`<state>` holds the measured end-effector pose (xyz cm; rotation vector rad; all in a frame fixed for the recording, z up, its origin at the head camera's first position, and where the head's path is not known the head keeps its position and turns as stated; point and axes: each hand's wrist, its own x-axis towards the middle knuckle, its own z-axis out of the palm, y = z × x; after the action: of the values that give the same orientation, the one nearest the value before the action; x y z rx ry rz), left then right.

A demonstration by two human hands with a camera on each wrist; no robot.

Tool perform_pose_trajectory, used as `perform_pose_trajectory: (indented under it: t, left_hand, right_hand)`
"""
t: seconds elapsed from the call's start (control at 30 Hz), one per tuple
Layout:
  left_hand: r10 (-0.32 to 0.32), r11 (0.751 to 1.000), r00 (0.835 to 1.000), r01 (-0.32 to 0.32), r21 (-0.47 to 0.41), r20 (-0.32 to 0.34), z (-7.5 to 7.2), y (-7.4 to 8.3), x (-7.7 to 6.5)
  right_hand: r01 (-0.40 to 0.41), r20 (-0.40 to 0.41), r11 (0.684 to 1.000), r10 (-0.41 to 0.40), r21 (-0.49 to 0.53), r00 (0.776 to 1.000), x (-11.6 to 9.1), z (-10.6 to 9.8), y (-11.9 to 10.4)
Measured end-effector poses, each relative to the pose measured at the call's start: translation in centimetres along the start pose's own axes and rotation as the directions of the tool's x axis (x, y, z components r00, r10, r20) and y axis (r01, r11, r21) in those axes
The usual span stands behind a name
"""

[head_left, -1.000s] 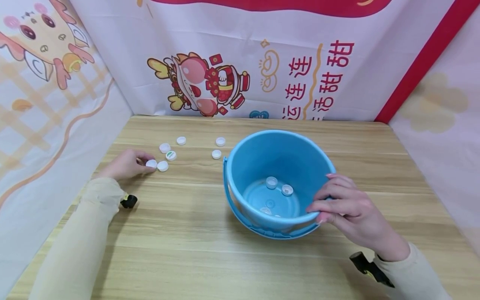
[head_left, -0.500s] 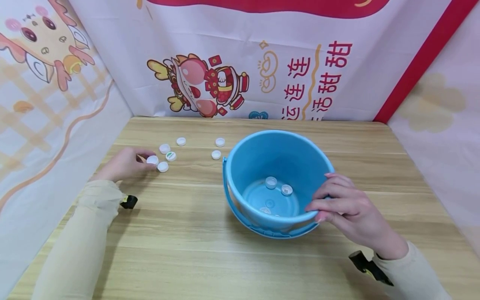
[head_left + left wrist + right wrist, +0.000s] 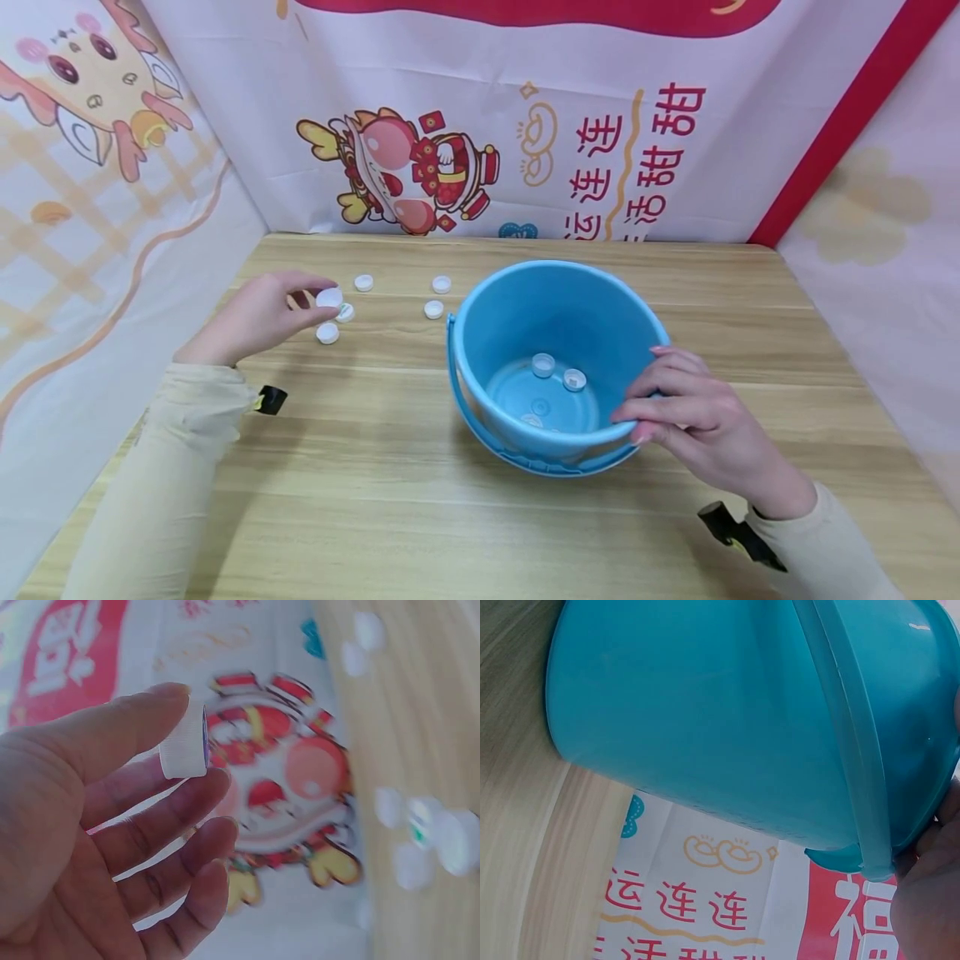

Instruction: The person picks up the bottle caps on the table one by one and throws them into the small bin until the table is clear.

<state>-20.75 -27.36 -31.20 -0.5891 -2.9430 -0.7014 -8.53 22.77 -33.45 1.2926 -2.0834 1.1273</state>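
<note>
My left hand [image 3: 258, 315] pinches a white bottle cap [image 3: 328, 297] between thumb and fingertips, raised over the table on the left. In the left wrist view that bottle cap [image 3: 185, 742] is seen edge-on, ribbed, with a bluish face, and the other fingers are loosely bent. Beneath it lie loose white caps, one with a green mark [image 3: 345, 312] and another [image 3: 327, 333] nearer me. My right hand [image 3: 708, 421] grips the right rim of a blue bucket [image 3: 480, 400]. Several caps [image 3: 543, 365] rest on the bucket's floor. In the right wrist view the bucket's outer wall [image 3: 697, 712] fills most of the frame.
More white caps lie farther back, one at the left [image 3: 363, 282] and two left of the bucket, the nearer one [image 3: 433, 309] close to its handle [image 3: 454, 375]. The wooden table [image 3: 337, 500] meets a printed cloth backdrop [image 3: 450, 50] behind and at both sides.
My left hand has lifted its cap off the table and moved it back and slightly right, over the other caps. The right hand and bucket stay where they were.
</note>
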Motion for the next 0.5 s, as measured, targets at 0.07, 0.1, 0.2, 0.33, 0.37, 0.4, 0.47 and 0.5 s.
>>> perform_pose_trajectory:
  t: [0.07,0.1,0.2,0.33,0.37,0.4,0.47,0.5]
  left_hand:
    - [0.042,0.999,0.999,-0.042,-0.005,-0.016,-0.3,1.6,0.0]
    - [0.066,0.998,0.997,-0.066,0.000,-0.026,-0.4,2.3,-0.1]
    - [0.122,0.993,0.992,-0.122,0.011,-0.037,-0.8,4.6,-0.1]
    - [0.187,0.982,0.981,-0.186,0.023,-0.041,-1.3,7.3,-0.2]
    - [0.202,0.979,0.978,-0.201,0.026,-0.042,-1.4,7.9,-0.2]
    - [0.222,0.975,0.974,-0.220,0.028,-0.046,-1.5,8.5,-0.2]
    - [0.250,0.968,0.967,-0.249,0.034,-0.049,-1.6,9.6,-0.2]
    - [0.264,0.964,0.963,-0.262,0.032,-0.051,-1.6,10.2,-0.2]
  right_hand:
    - [-0.001,-0.001,1.000,0.001,0.001,1.000,0.0,0.0,0.0]
    - [0.001,-0.002,1.000,-0.001,0.000,1.000,0.0,0.0,0.0]
    - [0.004,-0.004,1.000,-0.004,0.000,1.000,0.0,0.0,0.0]
    - [0.006,-0.006,1.000,-0.006,0.003,1.000,0.0,0.0,0.0]
    - [0.004,-0.006,1.000,-0.004,0.003,1.000,0.0,0.0,0.0]
    - [0.004,-0.006,1.000,-0.004,0.003,1.000,0.0,0.0,0.0]
    - [0.002,-0.007,1.000,-0.002,0.002,1.000,0.0,0.0,0.0]
    - [0.002,-0.008,1.000,-0.002,0.000,1.000,0.0,0.0,0.0]
